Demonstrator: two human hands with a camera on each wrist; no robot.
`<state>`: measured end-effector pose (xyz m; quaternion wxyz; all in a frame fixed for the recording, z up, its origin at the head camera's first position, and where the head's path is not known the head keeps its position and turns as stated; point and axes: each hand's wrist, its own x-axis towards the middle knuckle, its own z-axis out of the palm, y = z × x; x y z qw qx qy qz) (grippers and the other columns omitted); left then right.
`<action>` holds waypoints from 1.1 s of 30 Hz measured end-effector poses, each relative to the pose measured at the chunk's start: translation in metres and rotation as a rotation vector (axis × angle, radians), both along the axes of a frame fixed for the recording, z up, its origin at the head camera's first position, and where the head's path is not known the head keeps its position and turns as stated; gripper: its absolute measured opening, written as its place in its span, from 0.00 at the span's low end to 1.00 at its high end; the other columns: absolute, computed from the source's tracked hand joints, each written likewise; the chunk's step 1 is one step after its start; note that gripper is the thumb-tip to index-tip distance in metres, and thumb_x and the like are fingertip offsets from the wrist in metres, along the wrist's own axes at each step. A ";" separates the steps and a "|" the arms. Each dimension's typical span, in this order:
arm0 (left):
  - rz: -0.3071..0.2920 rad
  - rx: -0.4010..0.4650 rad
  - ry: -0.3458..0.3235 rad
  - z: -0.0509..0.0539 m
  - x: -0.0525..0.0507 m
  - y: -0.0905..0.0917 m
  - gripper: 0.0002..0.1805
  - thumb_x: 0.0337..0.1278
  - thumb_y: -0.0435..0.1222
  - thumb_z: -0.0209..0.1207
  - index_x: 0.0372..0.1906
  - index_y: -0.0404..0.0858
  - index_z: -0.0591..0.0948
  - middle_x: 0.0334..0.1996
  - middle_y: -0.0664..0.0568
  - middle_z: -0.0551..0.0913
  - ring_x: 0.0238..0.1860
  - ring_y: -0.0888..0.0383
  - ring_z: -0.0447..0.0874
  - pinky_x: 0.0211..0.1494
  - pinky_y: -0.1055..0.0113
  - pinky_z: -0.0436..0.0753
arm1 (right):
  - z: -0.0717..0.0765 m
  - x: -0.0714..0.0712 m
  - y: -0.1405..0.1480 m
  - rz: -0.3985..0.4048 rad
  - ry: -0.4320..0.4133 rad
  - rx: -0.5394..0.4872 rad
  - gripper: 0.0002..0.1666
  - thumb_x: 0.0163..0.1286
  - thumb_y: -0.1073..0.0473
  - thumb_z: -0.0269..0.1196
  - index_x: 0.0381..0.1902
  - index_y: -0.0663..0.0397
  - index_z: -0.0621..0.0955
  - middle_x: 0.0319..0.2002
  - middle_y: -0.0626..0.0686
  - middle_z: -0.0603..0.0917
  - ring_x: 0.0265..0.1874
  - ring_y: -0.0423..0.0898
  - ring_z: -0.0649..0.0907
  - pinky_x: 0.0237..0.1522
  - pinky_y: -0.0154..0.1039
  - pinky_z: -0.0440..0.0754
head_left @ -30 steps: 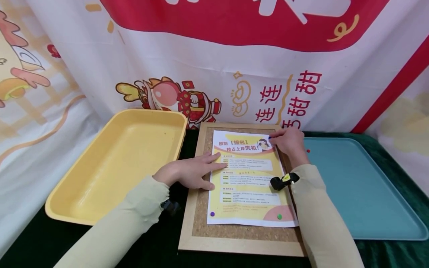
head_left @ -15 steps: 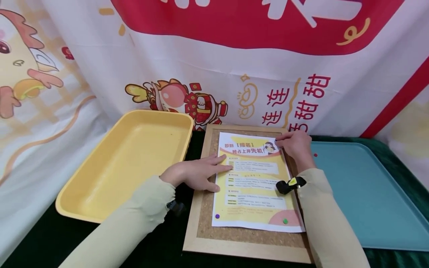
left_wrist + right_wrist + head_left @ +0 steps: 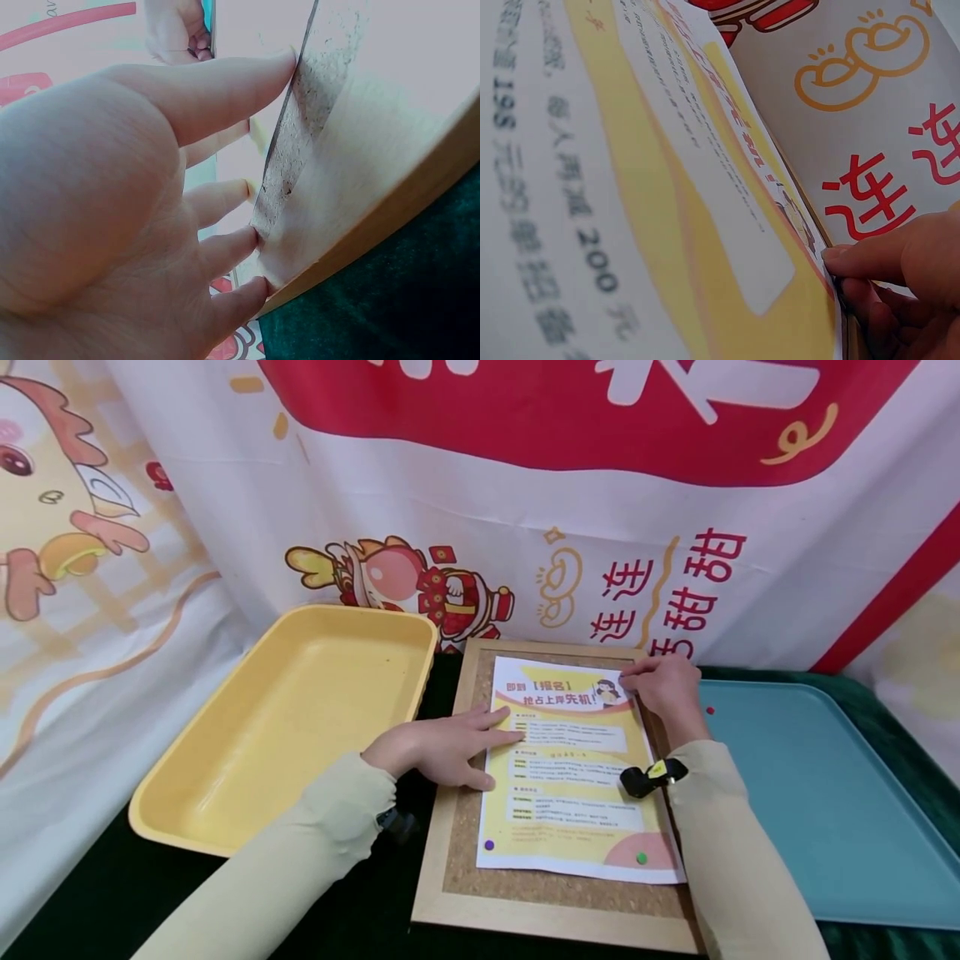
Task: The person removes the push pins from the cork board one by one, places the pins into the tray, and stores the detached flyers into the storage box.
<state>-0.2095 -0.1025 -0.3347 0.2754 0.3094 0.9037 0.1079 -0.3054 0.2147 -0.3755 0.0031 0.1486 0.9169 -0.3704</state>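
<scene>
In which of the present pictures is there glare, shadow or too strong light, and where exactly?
Head view: mostly even light, a soft shine in the yellow tray, the paper's finest print unreadable; left wrist view: paper washed out almost white, cloth very dark; right wrist view: dimmer, right fingers partly shaded.

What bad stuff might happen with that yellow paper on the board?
The poster might slip or curl. A purple pin and a green pin sit near its bottom corners, but none shows at the top left, so lifting the left hand could let that side move. Also, the little red thing, maybe a pin, lies on the blue tray close to the right hand, which might knock it away.
</scene>
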 end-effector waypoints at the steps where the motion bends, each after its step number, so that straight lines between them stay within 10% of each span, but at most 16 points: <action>1: -0.001 0.000 0.000 0.000 0.000 0.000 0.41 0.76 0.49 0.61 0.86 0.57 0.57 0.89 0.52 0.40 0.89 0.45 0.32 0.89 0.45 0.47 | 0.000 0.000 0.000 -0.002 -0.002 0.002 0.16 0.77 0.57 0.67 0.57 0.56 0.90 0.65 0.65 0.80 0.67 0.61 0.69 0.62 0.55 0.75; 33: 0.001 0.009 0.001 -0.002 -0.001 0.000 0.41 0.75 0.48 0.62 0.86 0.55 0.58 0.89 0.51 0.41 0.89 0.44 0.33 0.89 0.45 0.48 | 0.004 0.010 0.005 -0.017 -0.056 -0.103 0.18 0.76 0.53 0.67 0.56 0.58 0.88 0.66 0.63 0.79 0.64 0.59 0.73 0.57 0.51 0.75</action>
